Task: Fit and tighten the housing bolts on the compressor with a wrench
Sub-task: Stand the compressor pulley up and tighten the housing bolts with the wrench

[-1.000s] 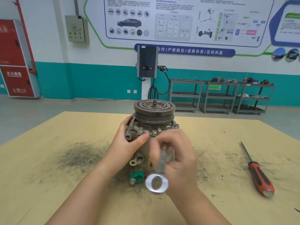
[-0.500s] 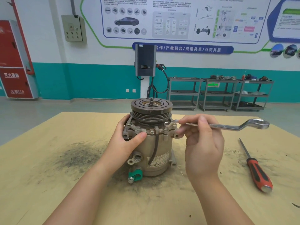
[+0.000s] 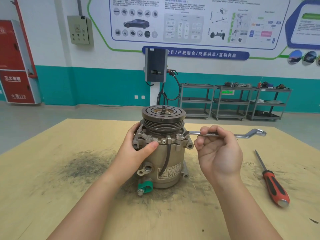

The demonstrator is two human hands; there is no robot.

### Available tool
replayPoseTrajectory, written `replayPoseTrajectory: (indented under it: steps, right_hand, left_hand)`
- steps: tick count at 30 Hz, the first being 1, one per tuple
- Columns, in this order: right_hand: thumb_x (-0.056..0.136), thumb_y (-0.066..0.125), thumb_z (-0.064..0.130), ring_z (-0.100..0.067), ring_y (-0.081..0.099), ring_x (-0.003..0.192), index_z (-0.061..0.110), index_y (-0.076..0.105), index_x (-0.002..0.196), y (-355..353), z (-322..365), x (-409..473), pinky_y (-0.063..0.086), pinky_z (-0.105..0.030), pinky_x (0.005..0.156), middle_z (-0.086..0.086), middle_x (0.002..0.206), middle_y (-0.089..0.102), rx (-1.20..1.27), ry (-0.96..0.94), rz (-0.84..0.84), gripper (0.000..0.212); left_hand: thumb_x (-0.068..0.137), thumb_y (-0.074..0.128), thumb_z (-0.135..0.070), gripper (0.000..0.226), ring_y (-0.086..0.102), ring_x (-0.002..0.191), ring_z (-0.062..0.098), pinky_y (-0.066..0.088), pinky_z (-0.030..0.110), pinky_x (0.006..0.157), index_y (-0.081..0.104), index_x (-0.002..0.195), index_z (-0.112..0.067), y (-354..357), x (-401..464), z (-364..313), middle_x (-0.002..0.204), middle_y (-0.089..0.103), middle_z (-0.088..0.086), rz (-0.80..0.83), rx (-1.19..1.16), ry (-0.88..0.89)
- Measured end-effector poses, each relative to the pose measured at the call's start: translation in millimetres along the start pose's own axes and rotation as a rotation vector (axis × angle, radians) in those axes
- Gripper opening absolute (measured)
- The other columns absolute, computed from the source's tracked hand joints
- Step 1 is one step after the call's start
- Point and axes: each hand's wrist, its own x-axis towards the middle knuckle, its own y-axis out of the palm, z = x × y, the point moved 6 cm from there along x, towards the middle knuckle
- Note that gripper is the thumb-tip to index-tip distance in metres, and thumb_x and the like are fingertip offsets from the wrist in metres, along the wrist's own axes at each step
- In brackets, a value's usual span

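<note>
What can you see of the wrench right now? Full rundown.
The wrench is a bright steel double-ended offset ring spanner. It lies roughly level; its near ring sits over a bolt on the flange of the compressor, the far ring free in the air to the right. The right hand holds its shank from below, fingers curled over it.

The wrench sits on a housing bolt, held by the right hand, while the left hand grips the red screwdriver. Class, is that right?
Not quite. In the head view the left hand grips the compressor; the screwdriver lies untouched on the table. The right hand does hold the wrench.
</note>
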Motion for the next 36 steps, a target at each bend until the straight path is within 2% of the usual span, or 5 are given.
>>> replayPoseTrajectory:
  steps: [7, 16, 26, 31, 36]
  right_hand:
    - [0.095, 0.033, 0.006, -0.02, 0.048, 0.045, 0.021, 0.063, 0.052, -1, 3, -5, 0.04, -0.024, 0.048, -0.006, 0.061, 0.059, -0.088, -0.12, -0.007, 0.054]
    - [0.093, 0.036, 0.007, -0.023, 0.053, 0.048, 0.032, 0.063, 0.071, 26, 12, -34, 0.043, -0.026, 0.052, -0.002, 0.069, 0.064, -0.451, -0.598, 0.172, 0.043]
    - [0.084, 0.037, 0.009, -0.021, 0.047, 0.046, 0.023, 0.056, 0.058, 6, 3, -32, 0.04, -0.021, 0.049, -0.005, 0.06, 0.063, -0.253, -0.488, -0.066, 0.036]
    - [0.088, 0.041, 0.017, -0.019, 0.053, 0.054, 0.028, 0.059, 0.07, 19, 3, -47, 0.043, -0.025, 0.054, -0.001, 0.067, 0.063, -0.453, -0.669, 0.059, 0.027]
    - [0.086, 0.06, 0.012, -0.015, 0.058, 0.068, 0.006, 0.061, 0.076, 45, -10, -65, 0.049, -0.033, 0.058, 0.001, 0.075, 0.062, -0.816, -0.853, 0.278, 0.012]
  left_hand:
    - [0.061, 0.075, -0.057, 0.094, 0.062, 0.108, -0.007, 0.054, 0.012, 0.078, 0.033, 0.143, -0.04, 0, -1, -1, 0.132, 0.056, -0.015, 0.006, 0.012, 0.004]
    - [0.06, 0.075, -0.058, 0.09, 0.061, 0.105, -0.01, 0.051, 0.009, 0.074, 0.034, 0.139, -0.042, 1, 0, -2, 0.129, 0.057, -0.018, -0.006, 0.012, 0.016]
    - [0.068, 0.081, -0.056, 0.089, 0.062, 0.106, -0.009, 0.053, 0.011, 0.076, 0.034, 0.141, -0.039, 0, 1, 0, 0.129, 0.057, -0.018, -0.017, -0.001, 0.022]
    - [0.066, 0.083, -0.056, 0.089, 0.063, 0.106, -0.008, 0.053, 0.012, 0.076, 0.036, 0.14, -0.04, 0, 1, 1, 0.127, 0.058, -0.018, -0.009, -0.01, 0.014]
    - [0.059, 0.082, -0.057, 0.085, 0.065, 0.113, 0.003, 0.055, 0.02, 0.085, 0.042, 0.133, -0.048, -2, 5, 9, 0.127, 0.066, -0.012, -0.016, -0.028, 0.02]
